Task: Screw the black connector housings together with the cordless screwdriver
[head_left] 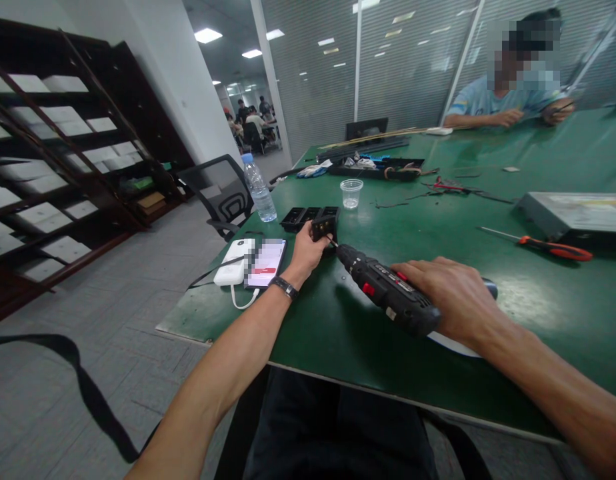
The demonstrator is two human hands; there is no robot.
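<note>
My left hand [307,252] is closed around a small black block [323,227] with brass-coloured spots on its face. In my right hand [453,293] is a black cordless drill [388,287] with red switches, lying nearly level and pointing left. Its thin bit ends at the block or very near it; I cannot tell whether they touch. Right behind my left hand sits a black compartment tray [302,217] on the green table [308,333]. The drill's handle is mostly hidden under my right hand.
Left of my forearm lie a white power bank [232,265] and a phone [266,263]. Behind stand a water bottle [261,190] and a clear cup [351,195]. A screwdriver [553,249] and a grey metal box [573,217] lie right. Another person [513,100] sits across.
</note>
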